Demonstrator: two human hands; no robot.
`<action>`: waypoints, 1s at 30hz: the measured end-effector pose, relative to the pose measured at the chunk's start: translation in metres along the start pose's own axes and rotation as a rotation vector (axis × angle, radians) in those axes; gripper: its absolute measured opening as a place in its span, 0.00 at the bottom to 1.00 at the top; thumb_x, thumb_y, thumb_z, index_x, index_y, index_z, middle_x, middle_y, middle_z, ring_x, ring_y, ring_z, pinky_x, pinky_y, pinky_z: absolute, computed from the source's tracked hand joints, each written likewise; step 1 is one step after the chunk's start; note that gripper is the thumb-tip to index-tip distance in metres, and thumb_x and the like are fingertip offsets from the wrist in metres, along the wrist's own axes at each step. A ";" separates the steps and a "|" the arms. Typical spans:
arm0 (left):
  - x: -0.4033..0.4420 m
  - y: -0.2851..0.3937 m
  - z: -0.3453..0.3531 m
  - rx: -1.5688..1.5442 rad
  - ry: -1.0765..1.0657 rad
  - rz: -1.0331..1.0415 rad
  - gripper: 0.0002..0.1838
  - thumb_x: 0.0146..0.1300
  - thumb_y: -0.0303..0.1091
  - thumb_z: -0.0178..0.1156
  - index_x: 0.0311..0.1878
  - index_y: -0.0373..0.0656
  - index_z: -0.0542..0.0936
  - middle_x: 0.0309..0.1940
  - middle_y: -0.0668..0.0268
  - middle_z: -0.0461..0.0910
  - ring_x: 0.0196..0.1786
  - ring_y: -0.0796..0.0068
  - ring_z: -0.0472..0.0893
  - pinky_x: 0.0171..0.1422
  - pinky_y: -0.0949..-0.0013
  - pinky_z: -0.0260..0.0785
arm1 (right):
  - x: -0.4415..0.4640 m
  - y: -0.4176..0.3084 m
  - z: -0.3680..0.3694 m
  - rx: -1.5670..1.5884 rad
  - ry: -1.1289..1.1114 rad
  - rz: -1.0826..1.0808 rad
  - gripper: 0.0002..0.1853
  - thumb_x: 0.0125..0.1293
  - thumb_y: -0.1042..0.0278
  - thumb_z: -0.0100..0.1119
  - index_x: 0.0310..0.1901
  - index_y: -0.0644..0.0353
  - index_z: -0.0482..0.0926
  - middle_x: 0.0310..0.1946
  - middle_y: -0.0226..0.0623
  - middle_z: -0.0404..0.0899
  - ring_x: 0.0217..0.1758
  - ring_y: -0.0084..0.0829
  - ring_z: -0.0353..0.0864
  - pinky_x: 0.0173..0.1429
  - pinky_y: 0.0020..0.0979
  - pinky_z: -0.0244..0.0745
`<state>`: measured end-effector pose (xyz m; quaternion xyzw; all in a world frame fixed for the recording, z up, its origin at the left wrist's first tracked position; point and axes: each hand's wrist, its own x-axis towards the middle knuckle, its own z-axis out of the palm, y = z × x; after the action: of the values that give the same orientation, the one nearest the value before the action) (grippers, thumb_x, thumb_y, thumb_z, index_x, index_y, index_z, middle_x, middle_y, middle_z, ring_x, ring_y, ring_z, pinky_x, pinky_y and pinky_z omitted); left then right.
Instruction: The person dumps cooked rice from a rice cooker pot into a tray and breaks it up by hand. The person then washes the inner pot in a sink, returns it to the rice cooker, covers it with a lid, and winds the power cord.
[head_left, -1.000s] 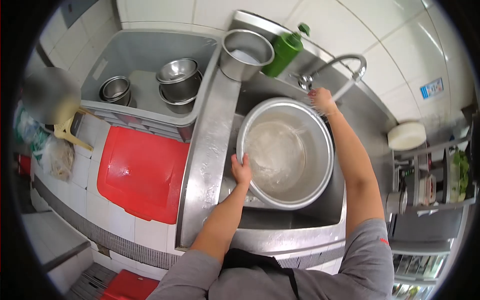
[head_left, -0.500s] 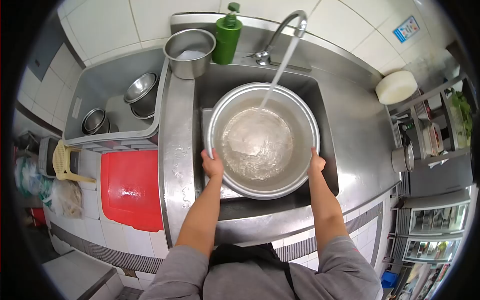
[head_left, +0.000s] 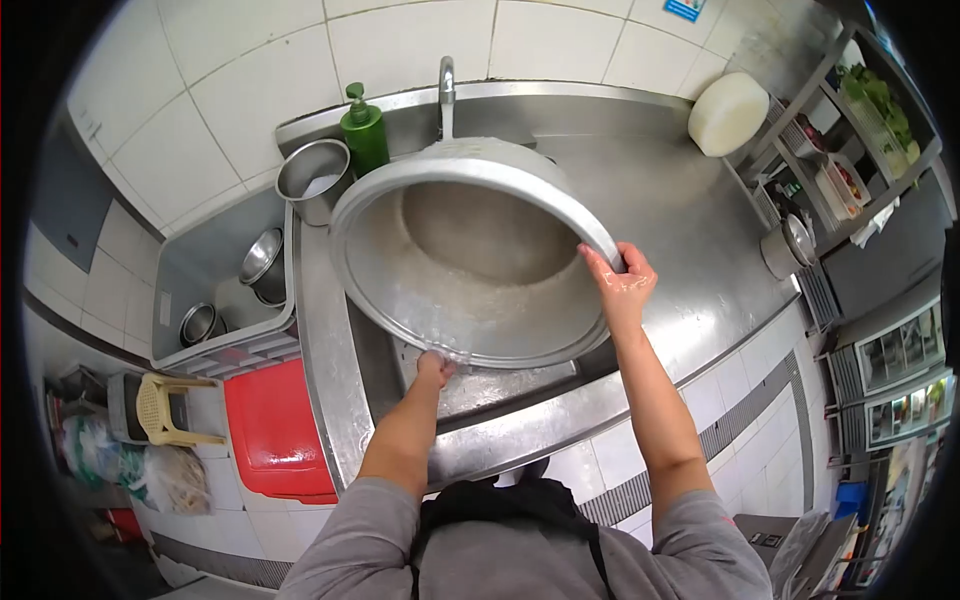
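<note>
A large metal pot (head_left: 375, 245) is tipped toward me over the sink (head_left: 490, 398), its open mouth facing my body. Water spills over its lower rim. My right hand (head_left: 626, 285), wet, grips the rim on the right with fingers and thumb on either side. At the lower left, my left hand (head_left: 434, 369) is closed on the rim beside the spilling water; its fingertips are partly hidden. Behind the raised pot, the faucet (head_left: 446, 95) runs, and its stream passes out of sight behind the pot's outer wall.
On the left stand a green pump bottle (head_left: 364, 133), a steel container (head_left: 314, 178) and a grey bin (head_left: 225, 250) holding metal bowls. A red lid (head_left: 280, 428) lies lower down. The steel counter (head_left: 665, 230) extends right toward a shelf rack (head_left: 815, 150) and a round whitish block (head_left: 728, 114).
The pot has gone from level in the sink to tilted toward me, and water now pours over its near rim. My right hand has moved up with the rim. The view has shifted.
</note>
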<state>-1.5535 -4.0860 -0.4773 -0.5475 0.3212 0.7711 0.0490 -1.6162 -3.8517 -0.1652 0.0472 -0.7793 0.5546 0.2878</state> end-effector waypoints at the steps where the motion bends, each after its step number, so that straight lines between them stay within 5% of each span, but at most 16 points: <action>1: -0.025 0.001 0.001 0.065 -0.179 0.142 0.16 0.54 0.20 0.40 0.47 0.38 0.68 0.40 0.56 0.70 0.36 0.59 0.75 0.35 0.58 0.75 | -0.003 -0.011 -0.008 -0.029 -0.022 -0.181 0.16 0.39 0.64 0.71 0.20 0.65 0.73 0.13 0.31 0.68 0.16 0.19 0.62 0.20 0.22 0.57; 4: -0.009 0.000 0.009 0.085 -0.217 0.196 0.16 0.51 0.16 0.42 0.44 0.34 0.68 0.40 0.53 0.69 0.35 0.59 0.75 0.33 0.61 0.77 | -0.010 -0.046 -0.039 -0.072 -0.083 -0.434 0.16 0.35 0.65 0.73 0.20 0.63 0.72 0.15 0.33 0.70 0.16 0.24 0.65 0.19 0.23 0.59; 5: -0.006 -0.001 0.018 0.038 -0.070 0.223 0.14 0.48 0.15 0.44 0.41 0.31 0.67 0.39 0.53 0.69 0.35 0.59 0.75 0.31 0.63 0.77 | -0.010 -0.049 -0.047 0.002 -0.118 -0.578 0.16 0.34 0.66 0.72 0.19 0.62 0.72 0.15 0.32 0.68 0.16 0.24 0.63 0.20 0.23 0.57; 6: 0.001 0.002 0.012 0.172 -0.311 0.316 0.12 0.48 0.15 0.44 0.39 0.32 0.68 0.39 0.53 0.69 0.34 0.61 0.76 0.27 0.66 0.76 | -0.012 -0.053 -0.055 0.077 -0.153 -0.718 0.16 0.33 0.66 0.71 0.18 0.62 0.71 0.14 0.30 0.67 0.16 0.24 0.62 0.20 0.23 0.55; 7: -0.002 0.007 0.017 0.212 -0.327 0.292 0.12 0.49 0.17 0.45 0.39 0.36 0.68 0.39 0.56 0.70 0.37 0.64 0.75 0.34 0.59 0.74 | -0.011 -0.060 -0.063 0.053 -0.167 -0.804 0.17 0.31 0.65 0.70 0.18 0.61 0.70 0.13 0.30 0.64 0.15 0.25 0.61 0.19 0.24 0.54; 14: -0.062 0.068 0.015 -0.024 -0.398 0.386 0.10 0.52 0.21 0.46 0.39 0.36 0.70 0.41 0.57 0.69 0.40 0.64 0.74 0.41 0.55 0.71 | 0.006 -0.073 -0.108 0.133 -0.155 -1.039 0.15 0.30 0.70 0.67 0.17 0.58 0.67 0.14 0.30 0.64 0.14 0.26 0.64 0.16 0.24 0.57; 20: -0.114 0.072 0.050 -0.139 -0.424 0.478 0.09 0.55 0.25 0.47 0.39 0.36 0.71 0.43 0.57 0.68 0.43 0.64 0.73 0.47 0.51 0.68 | 0.022 -0.051 -0.144 0.202 -0.148 -0.930 0.14 0.29 0.76 0.64 0.16 0.58 0.66 0.13 0.30 0.61 0.13 0.26 0.60 0.16 0.23 0.54; 22: -0.148 0.063 0.079 -0.084 -0.290 0.511 0.06 0.55 0.27 0.46 0.34 0.39 0.70 0.38 0.59 0.70 0.43 0.61 0.73 0.54 0.44 0.60 | 0.028 -0.033 -0.158 0.246 -0.138 -0.884 0.13 0.30 0.77 0.63 0.15 0.58 0.65 0.12 0.30 0.61 0.13 0.25 0.59 0.16 0.23 0.53; 24: -0.138 0.061 0.093 0.061 -0.418 0.559 0.04 0.54 0.28 0.44 0.32 0.42 0.68 0.37 0.60 0.69 0.46 0.61 0.72 0.54 0.43 0.60 | 0.036 -0.012 -0.177 0.292 -0.069 -0.722 0.13 0.31 0.77 0.63 0.15 0.59 0.65 0.12 0.30 0.61 0.13 0.22 0.58 0.17 0.22 0.51; 26: -0.148 0.057 0.121 -0.080 -0.430 0.522 0.02 0.50 0.27 0.44 0.26 0.46 0.66 0.32 0.66 0.70 0.39 0.68 0.71 0.50 0.47 0.62 | 0.046 0.001 -0.196 0.302 -0.043 -0.644 0.12 0.34 0.78 0.62 0.15 0.60 0.65 0.12 0.26 0.62 0.15 0.18 0.58 0.18 0.21 0.52; 28: -0.166 0.060 0.155 -0.057 -0.417 0.540 0.02 0.48 0.28 0.45 0.27 0.46 0.66 0.30 0.66 0.68 0.35 0.68 0.71 0.48 0.50 0.64 | 0.056 0.002 -0.214 0.429 0.087 -0.251 0.10 0.39 0.77 0.61 0.17 0.61 0.66 0.13 0.22 0.62 0.17 0.15 0.57 0.19 0.20 0.51; 30: -0.183 0.068 0.189 -0.121 -0.596 0.525 0.03 0.46 0.29 0.47 0.26 0.45 0.65 0.29 0.64 0.68 0.32 0.66 0.71 0.45 0.55 0.67 | 0.076 0.005 -0.240 0.274 0.134 -0.219 0.10 0.45 0.74 0.62 0.19 0.62 0.68 0.14 0.20 0.64 0.19 0.13 0.57 0.21 0.17 0.51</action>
<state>-1.6635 -3.9852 -0.2501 -0.2013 0.3758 0.9000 -0.0910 -1.5864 -3.6175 -0.0784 0.1335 -0.6658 0.6229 0.3885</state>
